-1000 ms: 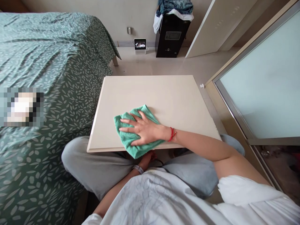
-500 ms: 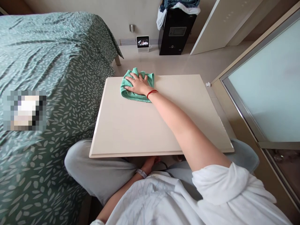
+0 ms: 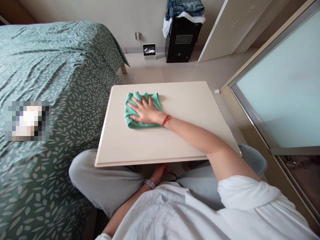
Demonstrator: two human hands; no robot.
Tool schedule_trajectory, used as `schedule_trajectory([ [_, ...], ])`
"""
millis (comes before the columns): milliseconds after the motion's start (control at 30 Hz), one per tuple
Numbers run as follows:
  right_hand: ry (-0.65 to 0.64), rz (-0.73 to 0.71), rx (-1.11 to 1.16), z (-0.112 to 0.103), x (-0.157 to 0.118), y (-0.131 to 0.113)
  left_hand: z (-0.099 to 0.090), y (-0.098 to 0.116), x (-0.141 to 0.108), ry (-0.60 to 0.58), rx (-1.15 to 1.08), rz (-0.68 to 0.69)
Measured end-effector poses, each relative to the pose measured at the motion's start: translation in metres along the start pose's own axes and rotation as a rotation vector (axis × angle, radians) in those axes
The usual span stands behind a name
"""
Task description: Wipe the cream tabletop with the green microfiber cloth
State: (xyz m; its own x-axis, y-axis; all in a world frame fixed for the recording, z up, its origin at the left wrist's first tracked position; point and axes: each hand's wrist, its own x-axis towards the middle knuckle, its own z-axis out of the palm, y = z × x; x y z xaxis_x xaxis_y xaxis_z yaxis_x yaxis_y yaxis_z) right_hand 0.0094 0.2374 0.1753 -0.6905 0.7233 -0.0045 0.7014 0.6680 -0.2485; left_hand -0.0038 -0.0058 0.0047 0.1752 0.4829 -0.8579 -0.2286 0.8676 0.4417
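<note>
My right hand [image 3: 147,110] lies flat on a folded green cloth [image 3: 129,115], its fingers spread, pressing it onto the tabletop. A red string bracelet circles that wrist. Beneath them is a small cream-coloured table [image 3: 175,143], standing over my legs; the cloth rests on its left half, a little in from the far edge. My left hand [image 3: 161,170] is low in my lap, just below the table's near edge, with a white band on the wrist. The table's edge and shadow hide most of its fingers.
A bed with a green leaf-patterned cover [image 3: 82,100] stands close on the left. Beyond the table are a small screen device [image 3: 149,52] and a black cabinet [image 3: 183,41] with clothes on top. A frosted glass panel [image 3: 282,83] rises on the right.
My right hand and the green cloth have moved toward me, away from the table's far edge. My left hand stays in about the same place. The view has shifted slightly.
</note>
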Motion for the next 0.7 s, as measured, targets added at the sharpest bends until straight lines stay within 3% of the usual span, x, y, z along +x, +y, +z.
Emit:
schedule_trajectory([
  [200,0.125,-0.294,-0.015,0.04,-0.097,-0.068,-0.001,0.0,-0.004,-0.025,-0.016,0.037],
  [333,0.12,-0.34,-0.009,0.044,-0.118,-0.086,0.0,0.001,-0.007,-0.034,-0.029,0.042],
  [467,0.043,-0.306,0.024,0.035,-0.088,-0.076,-0.002,-0.002,-0.002,-0.037,-0.037,0.038],
  [700,0.003,-0.011,0.061,0.003,0.014,-0.031,-0.004,-0.006,0.005,0.004,-0.036,0.015],
])
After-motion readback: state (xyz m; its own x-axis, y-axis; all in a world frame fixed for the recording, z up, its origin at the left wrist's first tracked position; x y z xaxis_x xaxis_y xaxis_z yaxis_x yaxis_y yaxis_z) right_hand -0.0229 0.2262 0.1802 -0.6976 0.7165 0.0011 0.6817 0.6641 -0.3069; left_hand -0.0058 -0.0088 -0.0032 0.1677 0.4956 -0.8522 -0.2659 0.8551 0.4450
